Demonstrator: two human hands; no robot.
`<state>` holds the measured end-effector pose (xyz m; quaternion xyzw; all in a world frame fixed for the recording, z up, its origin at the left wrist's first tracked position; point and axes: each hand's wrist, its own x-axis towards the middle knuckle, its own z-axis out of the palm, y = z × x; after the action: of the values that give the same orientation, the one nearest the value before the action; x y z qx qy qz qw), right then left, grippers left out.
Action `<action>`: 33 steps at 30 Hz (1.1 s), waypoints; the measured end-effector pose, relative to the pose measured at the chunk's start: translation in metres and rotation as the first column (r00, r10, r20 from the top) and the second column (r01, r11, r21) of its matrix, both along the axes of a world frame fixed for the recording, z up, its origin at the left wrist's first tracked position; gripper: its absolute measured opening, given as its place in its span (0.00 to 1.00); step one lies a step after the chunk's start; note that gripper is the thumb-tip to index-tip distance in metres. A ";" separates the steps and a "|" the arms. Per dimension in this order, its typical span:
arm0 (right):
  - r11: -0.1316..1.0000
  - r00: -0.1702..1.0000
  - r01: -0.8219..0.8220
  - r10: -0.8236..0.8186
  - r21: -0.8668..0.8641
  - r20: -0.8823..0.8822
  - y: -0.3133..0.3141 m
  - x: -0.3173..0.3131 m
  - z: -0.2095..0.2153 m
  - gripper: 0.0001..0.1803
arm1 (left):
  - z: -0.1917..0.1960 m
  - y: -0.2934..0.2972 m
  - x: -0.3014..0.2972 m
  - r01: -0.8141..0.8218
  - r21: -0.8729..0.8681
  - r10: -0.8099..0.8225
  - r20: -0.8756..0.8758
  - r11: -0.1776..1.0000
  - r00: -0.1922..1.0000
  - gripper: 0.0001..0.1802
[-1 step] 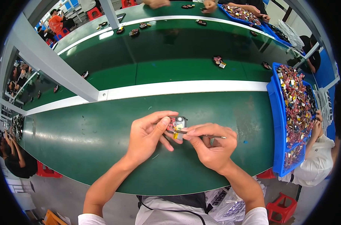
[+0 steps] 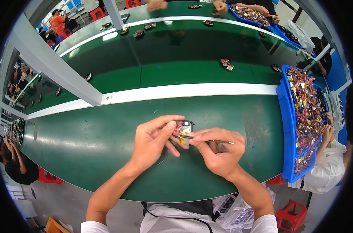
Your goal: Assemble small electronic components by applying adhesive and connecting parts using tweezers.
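Note:
Over the green work table, my left hand (image 2: 156,136) grips a small square dark casing (image 2: 188,124) by its left side, thumb on top and fingers curled round it. Red parts, a round white spot, a pale block and yellow tape (image 2: 182,139) show inside the casing. My right hand (image 2: 222,151) is closed round a thin dark metal tool (image 2: 223,141), held almost level like a pen. Its tip reaches the lower part of the casing near the yellow tape. The tool's exact kind is too small to tell.
On the right, a blue bin (image 2: 287,136) is heaped with small red and yellow electronic parts. Beyond a white rail (image 2: 192,90) runs a green belt (image 2: 165,73) carrying several casings. A grey metal post (image 2: 60,58) slants at left. Co-workers sit around; a red stool (image 2: 291,214) stands lower right.
Across the belt, a co-worker's hands have shifted slightly. My own hands, the casing and the metal tool stay in place.

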<state>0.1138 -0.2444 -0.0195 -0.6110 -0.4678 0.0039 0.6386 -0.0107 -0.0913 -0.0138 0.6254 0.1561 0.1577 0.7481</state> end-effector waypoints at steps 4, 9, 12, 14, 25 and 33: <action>1.000 1.000 -0.012 0.012 -0.016 0.001 -0.001 0.001 0.001 0.09 | 0.000 -0.004 0.001 -0.036 -0.014 0.036 0.015 0.999 0.999 0.18; 0.999 0.999 -0.024 0.023 -0.030 -0.026 -0.002 0.002 0.002 0.09 | 0.000 -0.003 -0.001 -0.033 0.005 0.032 0.027 0.999 0.999 0.18; 0.999 1.000 -0.021 0.021 -0.026 -0.012 -0.002 0.002 0.001 0.09 | 0.001 -0.003 -0.001 -0.039 0.021 0.038 0.033 0.999 0.999 0.17; 1.000 1.000 -0.017 0.017 -0.025 -0.006 -0.002 0.002 0.000 0.09 | 0.002 -0.003 -0.001 -0.046 0.016 0.045 0.038 0.999 0.998 0.17; 0.998 0.976 -0.016 0.004 -0.056 -0.217 -0.005 0.005 0.000 0.07 | 0.007 -0.001 -0.003 0.016 -0.007 -0.015 0.029 1.000 0.999 0.17; 0.999 0.978 -0.006 -0.003 -0.041 -0.210 -0.005 0.005 0.000 0.09 | 0.005 0.002 -0.003 -0.023 -0.025 0.024 0.026 0.999 0.999 0.16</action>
<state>0.1188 -0.2489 -0.0193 -0.6199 -0.3981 0.0787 0.6716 -0.0136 -0.0890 -0.0083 0.6122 0.1552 0.1728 0.7558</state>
